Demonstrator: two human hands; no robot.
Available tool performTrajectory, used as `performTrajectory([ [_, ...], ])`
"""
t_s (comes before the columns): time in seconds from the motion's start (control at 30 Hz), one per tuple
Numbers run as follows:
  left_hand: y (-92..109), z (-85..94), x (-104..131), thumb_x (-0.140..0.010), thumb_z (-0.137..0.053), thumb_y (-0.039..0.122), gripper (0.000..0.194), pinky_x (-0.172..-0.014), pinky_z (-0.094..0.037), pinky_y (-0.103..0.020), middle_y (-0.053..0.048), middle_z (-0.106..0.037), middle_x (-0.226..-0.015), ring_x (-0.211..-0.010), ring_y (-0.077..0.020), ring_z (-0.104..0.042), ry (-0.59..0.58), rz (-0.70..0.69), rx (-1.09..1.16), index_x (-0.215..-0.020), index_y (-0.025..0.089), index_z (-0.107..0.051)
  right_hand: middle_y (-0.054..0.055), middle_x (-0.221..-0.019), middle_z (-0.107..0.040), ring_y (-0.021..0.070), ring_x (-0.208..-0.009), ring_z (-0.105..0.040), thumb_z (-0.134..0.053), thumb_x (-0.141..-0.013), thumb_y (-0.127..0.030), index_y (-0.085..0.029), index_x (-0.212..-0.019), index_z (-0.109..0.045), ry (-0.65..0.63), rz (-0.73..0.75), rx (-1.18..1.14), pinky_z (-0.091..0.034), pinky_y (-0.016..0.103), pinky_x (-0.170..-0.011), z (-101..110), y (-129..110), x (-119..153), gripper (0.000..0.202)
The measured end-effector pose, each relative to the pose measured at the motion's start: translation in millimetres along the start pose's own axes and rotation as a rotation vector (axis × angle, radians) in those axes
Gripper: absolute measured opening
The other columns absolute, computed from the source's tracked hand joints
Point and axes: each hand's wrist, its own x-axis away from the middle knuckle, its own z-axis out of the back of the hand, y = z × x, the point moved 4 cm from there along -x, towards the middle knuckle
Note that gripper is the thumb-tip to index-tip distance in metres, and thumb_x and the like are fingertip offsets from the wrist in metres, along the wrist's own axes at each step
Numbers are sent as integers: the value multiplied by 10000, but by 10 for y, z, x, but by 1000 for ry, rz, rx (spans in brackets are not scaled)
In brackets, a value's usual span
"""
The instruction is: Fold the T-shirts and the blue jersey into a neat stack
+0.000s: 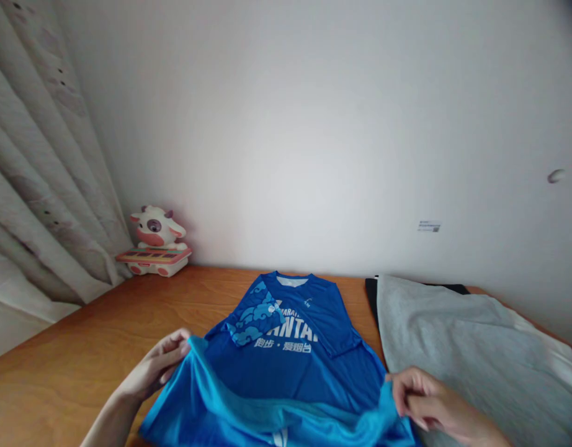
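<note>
A blue printed T-shirt [286, 366] lies front up on the wooden table, its collar toward the wall and both sleeves folded in over the chest. White lettering shows across its front. My left hand [162, 360] pinches the left corner of the hem, and my right hand [423, 397] pinches the right corner. Between them the lifted hem sags, showing its lighter blue inner side. The lowest part of the shirt runs out of view at the bottom edge.
Grey cloth [458, 347] lies on the right, over a black piece [372, 295]. A cow-shaped toy keyboard [156, 245] stands at the back left of the wooden table [72, 347]. A pale curtain [39, 155] hangs at the left, and a white wall [304, 136] rises behind.
</note>
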Motion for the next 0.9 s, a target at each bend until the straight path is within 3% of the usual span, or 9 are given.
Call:
performTrajectory([
  [0.1, 174, -103, -89, -648, -874, 275, 426, -611, -575, -201, -14, -755, -879, -698, -137, -701, 287, -277, 181, -1040, 235, -715, 67, -1026, -747, 236, -951, -682, -781, -695, -538, -264, -953, -764, 365, 152, -152, -508, 368, -935, 74, -87, -148, 377],
  [0.17, 235, -123, -134, -654, -851, 277, 489, -822, -594, -261, -53, -736, -1168, -1003, -193, -710, 398, -378, 235, -1120, 243, -707, 71, -1378, -643, 281, -1243, -605, -788, -690, -591, -313, -1157, -712, 475, 207, -184, -484, 382, -1031, 110, -80, -233, 550],
  [0.23, 220, -72, -173, -637, -837, 308, 450, -836, -584, -281, -58, -736, -1165, -1023, -205, -701, 469, -359, 229, -1063, 230, -716, 81, -1484, -564, 308, -1325, -554, -804, -649, -632, -314, -1243, -665, 528, 178, -141, -502, 390, -1028, 164, -13, -293, 688],
  [0.33, 154, 33, -180, -608, -815, 430, 387, -694, -561, -295, -44, -748, -913, -790, -202, -698, 566, -278, 24, -899, 208, -690, 134, -1387, -637, 328, -1240, -615, -737, -640, -735, -247, -1197, -674, 569, 110, 20, -554, 374, -920, 261, 102, -322, 743],
  [0.4, 140, 18, -147, -638, -762, 557, 408, -616, -512, -291, -24, -707, -756, -673, -200, -657, 597, -249, -333, -832, 212, -665, 129, -1187, -731, 301, -1051, -692, -675, -670, -766, -223, -1126, -697, 580, 87, 217, -559, 352, -831, 299, 140, -313, 709],
  [0.5, 108, -168, -90, -723, -647, 670, 440, -609, -449, -300, -18, -669, -692, -663, -222, -644, 507, -194, -1016, -777, 234, -638, 45, -796, -731, 221, -729, -669, -638, -709, -753, -222, -987, -725, 551, 74, 538, -514, 311, -702, 269, 147, -284, 606],
  [0.6, 25, -329, -42, -789, -577, 695, 453, -671, -431, -313, -49, -701, -805, -771, -250, -676, 388, -150, -1409, -773, 242, -589, 4, -649, -653, 181, -647, -598, -654, -727, -718, -226, -798, -716, 444, 29, 697, -444, 273, -619, 167, 147, -263, 500],
  [0.77, -75, -341, -51, -893, -492, 630, 405, -656, -383, -301, -47, -703, -806, -774, -246, -676, 285, -127, -1516, -752, 253, -535, 10, -692, -647, 177, -705, -570, -692, -737, -554, -211, -727, -695, 260, -5, 700, -407, 268, -650, 46, 112, -243, 343],
  [0.9, -66, -347, -71, -928, -476, 539, 348, -638, -366, -297, -38, -693, -744, -730, -254, -674, 233, -168, -1462, -718, 263, -501, -5, -690, -590, 164, -678, -518, -695, -696, -480, -216, -761, -646, 252, 16, 576, -404, 272, -648, 74, 75, -208, 277],
])
